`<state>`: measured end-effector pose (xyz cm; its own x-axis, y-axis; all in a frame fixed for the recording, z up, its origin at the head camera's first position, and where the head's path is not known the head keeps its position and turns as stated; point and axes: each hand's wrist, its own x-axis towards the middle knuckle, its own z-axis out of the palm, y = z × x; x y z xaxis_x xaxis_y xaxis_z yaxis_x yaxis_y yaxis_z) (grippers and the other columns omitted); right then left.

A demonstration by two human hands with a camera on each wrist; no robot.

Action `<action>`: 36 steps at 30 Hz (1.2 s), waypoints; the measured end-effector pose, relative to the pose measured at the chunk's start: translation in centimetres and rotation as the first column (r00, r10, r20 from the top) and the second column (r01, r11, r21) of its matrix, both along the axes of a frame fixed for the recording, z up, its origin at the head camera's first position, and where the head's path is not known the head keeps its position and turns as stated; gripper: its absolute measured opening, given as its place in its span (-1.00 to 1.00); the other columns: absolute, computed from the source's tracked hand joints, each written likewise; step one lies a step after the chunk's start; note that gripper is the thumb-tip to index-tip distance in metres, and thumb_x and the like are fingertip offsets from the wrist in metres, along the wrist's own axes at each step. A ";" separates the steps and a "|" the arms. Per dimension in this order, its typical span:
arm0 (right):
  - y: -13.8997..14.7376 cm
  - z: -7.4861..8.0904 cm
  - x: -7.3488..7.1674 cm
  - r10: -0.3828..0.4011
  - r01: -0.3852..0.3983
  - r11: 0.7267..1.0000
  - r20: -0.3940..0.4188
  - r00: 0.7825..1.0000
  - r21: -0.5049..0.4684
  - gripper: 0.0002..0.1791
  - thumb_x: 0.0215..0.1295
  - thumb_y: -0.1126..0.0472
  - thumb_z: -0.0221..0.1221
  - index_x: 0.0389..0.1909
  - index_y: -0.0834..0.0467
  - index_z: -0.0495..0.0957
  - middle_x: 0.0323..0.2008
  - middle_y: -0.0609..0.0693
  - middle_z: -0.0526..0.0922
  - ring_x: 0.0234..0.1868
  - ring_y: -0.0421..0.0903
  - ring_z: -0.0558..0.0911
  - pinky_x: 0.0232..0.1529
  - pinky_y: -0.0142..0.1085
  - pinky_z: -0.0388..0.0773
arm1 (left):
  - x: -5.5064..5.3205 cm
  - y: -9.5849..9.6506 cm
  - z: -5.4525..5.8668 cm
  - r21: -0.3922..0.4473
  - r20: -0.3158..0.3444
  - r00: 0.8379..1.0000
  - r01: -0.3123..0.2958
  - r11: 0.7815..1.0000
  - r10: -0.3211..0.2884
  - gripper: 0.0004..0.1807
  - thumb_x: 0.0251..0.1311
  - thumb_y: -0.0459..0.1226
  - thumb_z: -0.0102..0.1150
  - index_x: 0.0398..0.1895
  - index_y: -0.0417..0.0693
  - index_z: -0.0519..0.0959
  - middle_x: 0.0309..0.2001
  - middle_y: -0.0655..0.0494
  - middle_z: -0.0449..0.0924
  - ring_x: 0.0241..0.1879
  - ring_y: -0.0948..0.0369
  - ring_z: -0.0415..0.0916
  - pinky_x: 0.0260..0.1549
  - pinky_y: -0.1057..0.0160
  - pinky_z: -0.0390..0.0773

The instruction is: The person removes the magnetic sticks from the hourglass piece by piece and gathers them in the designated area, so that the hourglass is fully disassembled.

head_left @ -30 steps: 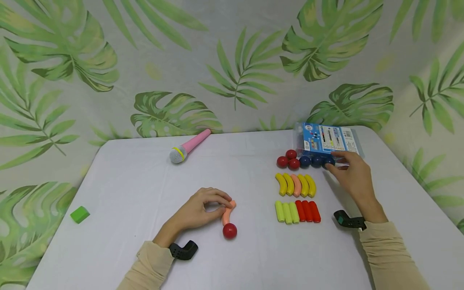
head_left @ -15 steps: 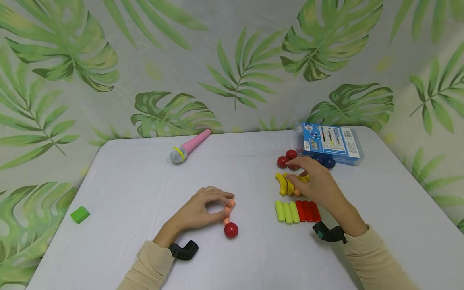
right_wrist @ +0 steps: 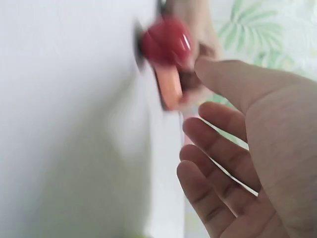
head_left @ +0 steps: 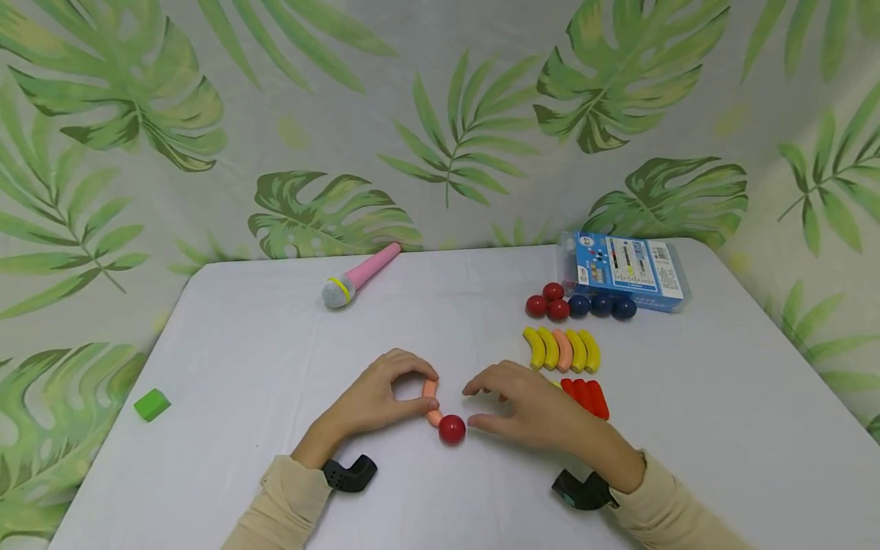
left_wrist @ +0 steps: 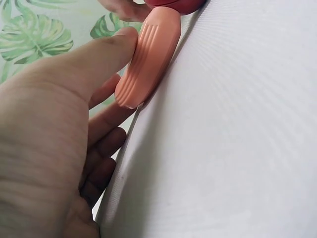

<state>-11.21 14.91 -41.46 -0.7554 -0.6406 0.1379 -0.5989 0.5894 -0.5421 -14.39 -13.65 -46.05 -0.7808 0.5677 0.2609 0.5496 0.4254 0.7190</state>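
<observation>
My left hand [head_left: 374,391] pinches a curved, ridged salmon-coloured toy piece [left_wrist: 153,49] between thumb and fingers, low over the white table. At that piece's near end is a glossy red ball [head_left: 452,429], touching it. My right hand [head_left: 535,409] hovers just right of the ball, thumb and fingers spread apart and holding nothing. In the right wrist view, the red ball [right_wrist: 166,42] and the salmon piece [right_wrist: 170,87] are blurred, beyond the thumb tip. The right hand hides most of the lime-green sticks in the head view.
To the right lie red sticks [head_left: 584,399], a row of yellow curved pieces [head_left: 536,350] with a salmon one, red balls [head_left: 536,306] and blue balls [head_left: 601,306]. Behind them is a clear box [head_left: 629,267]. A pink toy microphone [head_left: 360,276] and green block [head_left: 152,405] lie left.
My right hand has left the blue balls and come left and nearer, over the curved pieces, to beside the held red ball. The left hand has turned its piece, swinging that ball rightward.
</observation>
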 end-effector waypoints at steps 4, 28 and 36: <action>-1.2 -0.5 0.8 0.057 -0.057 0.998 0.036 0.998 0.016 -0.61 0.29 -0.05 0.42 0.09 -0.04 0.69 -0.01 -0.27 0.72 0.05 -0.25 0.61 0.11 -0.29 0.64 | -0.1 0.0 -0.1 0.011 -0.016 1.000 -0.014 1.000 0.014 -0.71 0.17 -0.09 0.52 -0.06 0.19 0.69 -0.07 0.42 0.66 0.09 0.33 0.51 0.20 0.18 0.51; -3.0 -0.8 2.4 0.051 -0.054 0.994 0.033 0.998 0.097 -0.66 0.24 -0.01 0.45 0.00 -0.07 0.67 -0.11 -0.30 0.68 -0.08 -0.29 0.55 0.00 -0.38 0.63 | -0.1 0.3 -0.3 0.072 -0.019 0.995 -0.094 0.993 0.096 -0.85 0.22 -0.27 0.45 -0.17 0.11 0.75 -0.15 0.37 0.71 -0.02 0.32 0.59 0.11 0.23 0.56; -2.2 -0.2 2.1 0.010 -0.012 0.997 0.029 1.000 0.081 -0.65 0.23 -0.05 0.45 0.00 -0.12 0.66 -0.12 -0.32 0.66 -0.10 -0.30 0.56 -0.03 -0.39 0.64 | -0.2 0.2 -0.4 0.060 -0.005 0.994 -0.106 0.992 0.107 -0.84 0.26 -0.22 0.42 -0.11 0.15 0.75 -0.11 0.38 0.70 0.02 0.33 0.59 0.14 0.20 0.56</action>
